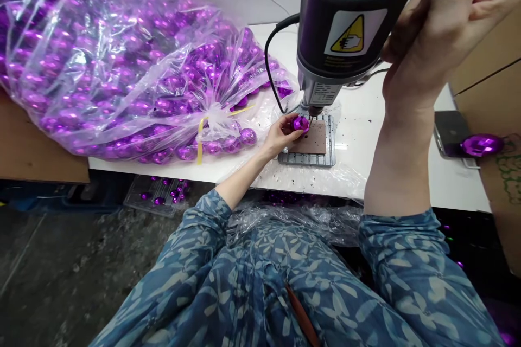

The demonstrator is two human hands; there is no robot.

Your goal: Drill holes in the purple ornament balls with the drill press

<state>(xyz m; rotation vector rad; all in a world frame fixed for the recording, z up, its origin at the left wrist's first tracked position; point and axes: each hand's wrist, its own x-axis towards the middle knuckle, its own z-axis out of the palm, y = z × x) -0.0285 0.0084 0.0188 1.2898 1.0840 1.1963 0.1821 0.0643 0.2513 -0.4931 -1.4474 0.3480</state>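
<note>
My left hand [280,135] pinches a shiny purple faceted ball [301,124] between thumb and fingers. The ball is right beside the thin bit of a bench drill press [350,16], above a brown board [309,141] on the grey slotted base [307,160]. Whether the bit touches the ball I cannot tell. Up at the right side of the black motor housing, my right hand [451,27] has its fingers curled closed. What lies in its grasp is hidden behind the hand and the housing.
A large clear bag [122,65] of purple balls, tied with yellow string, fills the left of the white table [354,162]. Dark chips dot the table and plastic film. A black device [451,133] and another purple ball [482,145] are at right, near cardboard [484,54].
</note>
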